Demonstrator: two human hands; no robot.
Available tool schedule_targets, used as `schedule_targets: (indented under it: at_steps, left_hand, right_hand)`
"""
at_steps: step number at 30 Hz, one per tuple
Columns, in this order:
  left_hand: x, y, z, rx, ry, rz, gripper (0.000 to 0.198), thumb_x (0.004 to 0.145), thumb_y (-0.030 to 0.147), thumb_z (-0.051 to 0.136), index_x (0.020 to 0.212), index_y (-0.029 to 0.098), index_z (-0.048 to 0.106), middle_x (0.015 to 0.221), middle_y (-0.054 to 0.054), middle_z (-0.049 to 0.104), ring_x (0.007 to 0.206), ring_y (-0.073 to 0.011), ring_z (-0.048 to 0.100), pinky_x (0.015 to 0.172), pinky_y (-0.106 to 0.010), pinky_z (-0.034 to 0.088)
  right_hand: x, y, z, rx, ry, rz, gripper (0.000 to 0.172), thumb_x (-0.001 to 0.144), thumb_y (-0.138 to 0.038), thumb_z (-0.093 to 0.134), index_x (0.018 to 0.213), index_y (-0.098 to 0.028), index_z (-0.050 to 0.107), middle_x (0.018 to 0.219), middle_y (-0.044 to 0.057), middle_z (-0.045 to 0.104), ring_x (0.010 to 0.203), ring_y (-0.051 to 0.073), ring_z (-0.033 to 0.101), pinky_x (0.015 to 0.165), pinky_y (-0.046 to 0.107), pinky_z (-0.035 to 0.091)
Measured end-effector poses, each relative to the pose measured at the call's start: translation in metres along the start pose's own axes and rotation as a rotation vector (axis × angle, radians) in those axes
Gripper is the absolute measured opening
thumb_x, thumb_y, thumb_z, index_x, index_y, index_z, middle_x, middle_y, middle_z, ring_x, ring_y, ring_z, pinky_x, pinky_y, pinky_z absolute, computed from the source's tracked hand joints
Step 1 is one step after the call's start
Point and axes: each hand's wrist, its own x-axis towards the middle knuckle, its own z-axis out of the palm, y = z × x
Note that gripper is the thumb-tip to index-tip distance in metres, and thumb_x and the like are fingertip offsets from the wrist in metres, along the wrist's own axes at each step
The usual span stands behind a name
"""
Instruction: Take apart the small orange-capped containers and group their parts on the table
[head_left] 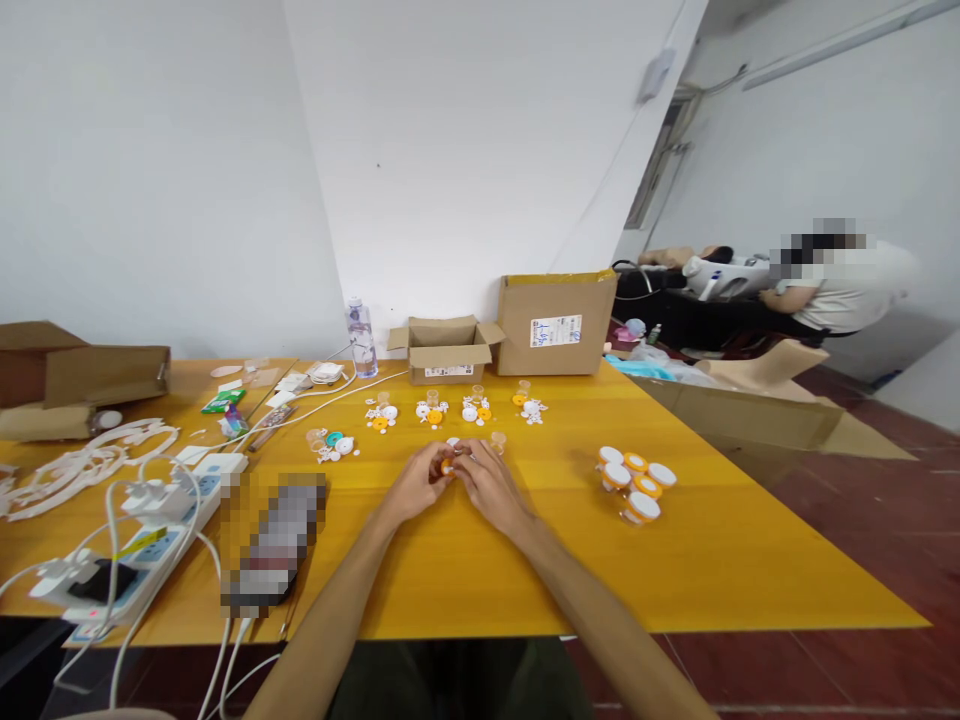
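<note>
On the yellow table (465, 570), a white power strip (161, 520) lies at the left. In the middle, the left hand (416, 485) and right hand (487, 482) together pinch a small orange part (448, 466). A group of orange-and-white caps (636, 482) sits at the right

A small assembly workroom is showing itself here, makeshift rather than a factory. A yellow worktable (525, 570) is standing against a bare white wall (465, 150). Opened cardboard boxes (555, 322) are sitting at the table's far edge, small orange-and-white plastic parts (636, 485) are lying in batches on its top, and power strips (150, 545) with trailing white cables are crowding its left end.
</note>
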Motion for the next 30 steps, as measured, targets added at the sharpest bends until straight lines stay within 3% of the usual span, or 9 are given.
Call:
schedule_targets:
  at_steps: [12, 22, 30]
  left_hand:
    - [0.000, 0.001, 0.001, -0.004, 0.007, -0.011, 0.018, 0.080, 0.022, 0.062, 0.097, 0.019, 0.061, 0.081, 0.001, 0.063, 0.068, -0.0111, 0.055, 0.066, -0.022, 0.047]
    - [0.003, -0.007, 0.001, -0.050, 0.070, -0.066, 0.025, 0.079, 0.028, 0.064, 0.102, 0.018, 0.061, 0.085, -0.001, 0.065, 0.069, -0.0117, 0.056, 0.067, -0.023, 0.047]
    - [0.001, -0.003, 0.002, -0.075, -0.008, -0.040, 0.033, 0.082, 0.029, 0.064, 0.113, 0.020, 0.060, 0.086, -0.002, 0.067, 0.070, -0.0134, 0.058, 0.069, -0.026, 0.049]
  right_hand:
    - [-0.001, 0.002, 0.003, 0.050, 0.027, 0.051, 0.022, 0.087, -0.005, 0.049, 0.084, -0.024, 0.061, 0.102, 0.008, 0.064, 0.094, 0.023, 0.059, 0.083, 0.039, 0.051]
    - [-0.004, 0.010, -0.003, -0.116, 0.011, 0.142, 0.023, 0.084, -0.004, 0.050, 0.083, -0.024, 0.062, 0.103, 0.009, 0.063, 0.095, 0.025, 0.058, 0.082, 0.041, 0.051]
    - [0.001, -0.004, -0.009, -0.015, -0.022, 0.014, 0.022, 0.090, -0.010, 0.049, 0.095, -0.024, 0.065, 0.113, 0.010, 0.061, 0.104, 0.025, 0.057, 0.090, 0.041, 0.048]
